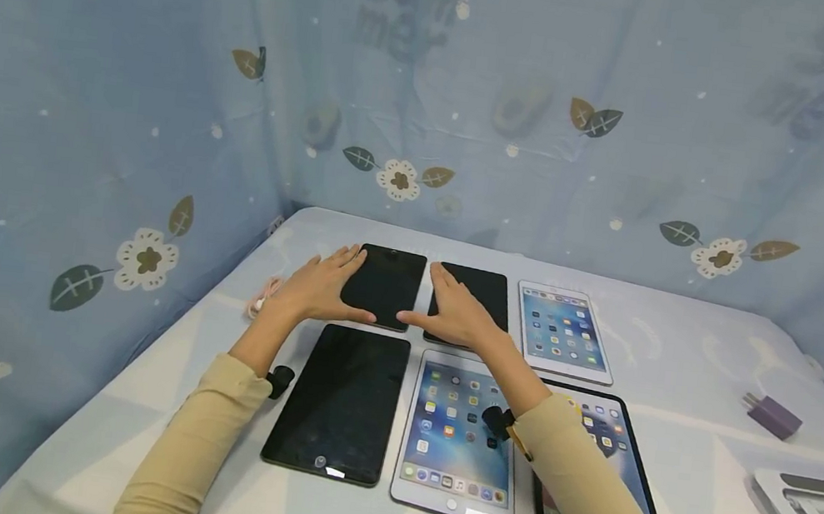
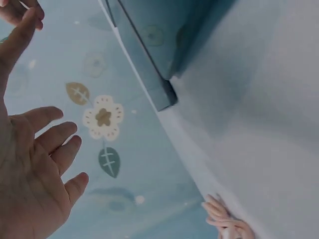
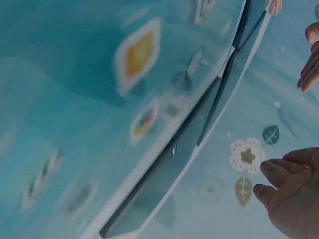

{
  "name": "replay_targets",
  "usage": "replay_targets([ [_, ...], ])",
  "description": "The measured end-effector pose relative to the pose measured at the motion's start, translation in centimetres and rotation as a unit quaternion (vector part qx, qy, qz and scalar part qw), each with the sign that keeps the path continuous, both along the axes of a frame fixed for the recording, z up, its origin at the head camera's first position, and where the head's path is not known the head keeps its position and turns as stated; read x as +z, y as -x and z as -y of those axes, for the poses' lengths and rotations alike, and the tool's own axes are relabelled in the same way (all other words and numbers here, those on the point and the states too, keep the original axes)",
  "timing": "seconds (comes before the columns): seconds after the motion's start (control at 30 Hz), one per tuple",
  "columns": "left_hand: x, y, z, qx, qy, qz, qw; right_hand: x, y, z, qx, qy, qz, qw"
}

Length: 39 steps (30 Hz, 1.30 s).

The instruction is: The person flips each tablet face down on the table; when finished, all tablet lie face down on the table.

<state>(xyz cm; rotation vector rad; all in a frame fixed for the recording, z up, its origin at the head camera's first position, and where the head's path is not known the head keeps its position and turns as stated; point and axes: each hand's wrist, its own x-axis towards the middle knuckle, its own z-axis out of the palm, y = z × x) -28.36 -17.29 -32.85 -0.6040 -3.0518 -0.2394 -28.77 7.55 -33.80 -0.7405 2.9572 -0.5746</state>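
Sleeves cut off below; right hand partly hides 1 black tablet.

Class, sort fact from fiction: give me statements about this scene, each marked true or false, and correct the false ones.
1. Six tablets lie in two rows on the table. True.
2. All the tablets' screens are lit. False: three are dark.
3. In the head view, the thumbs of the left hand and right hand point toward each other. True.
4. A purple plug lies right of the tablets. True.
5. The right hand grips the plug. False: it is over the back-middle tablet.
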Motion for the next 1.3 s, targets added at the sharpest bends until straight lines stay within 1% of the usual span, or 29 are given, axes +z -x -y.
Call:
replay_targets([
  [0.13, -0.4, 0.4, 0.2, 0.009, -0.006, 0.006, 0.9999, -0.5, 0.5, 0.9, 0.003, 0.011, 0.017, 1.0],
  [0.33, -0.9, 0.9, 0.6, 0.021, -0.041, 0.009, 0.9989, -1.0, 1.2, 1.9, 0.0, 0.016, 0.04, 0.999],
  [0.47, -1.1, 1.1, 0.9, 0.026, -0.075, 0.038, 0.9961, -0.9, 1.6, 2.5, 0.003, 0.026, 0.053, 0.998],
  [0.57, -1.4, 1.4, 1.0, 0.03, -0.09, 0.059, 0.9938, -1.1, 1.8, 3.0, 0.006, 0.033, 0.062, 0.998],
  [0.67, -1.5, 1.5, 1.1, 0.041, -0.082, 0.078, 0.9927, -1.3, 2.0, 3.3, 0.005, 0.041, 0.069, 0.997],
  [0.8, -1.5, 1.6, 1.2, 0.058, -0.065, 0.114, 0.9897, -1.6, 2.0, 3.5, 0.004, 0.053, 0.077, 0.996],
  [0.87, -1.7, 1.7, 1.1, 0.058, -0.057, 0.127, 0.9885, -1.8, 2.0, 3.4, 0.002, 0.054, 0.079, 0.995],
  [1.03, -2.1, 2.1, 1.0, 0.058, -0.038, 0.145, 0.987, -2.4, 2.2, 3.4, -0.009, 0.054, 0.078, 0.995],
  [1.17, -2.3, 2.3, 1.0, 0.065, -0.039, 0.159, 0.9843, -2.8, 2.4, 3.3, -0.025, 0.031, 0.076, 0.996],
  [1.3, -2.5, 2.4, 1.0, 0.058, -0.031, 0.161, 0.9848, -3.2, 2.4, 3.3, -0.048, 0.011, 0.08, 0.996],
])
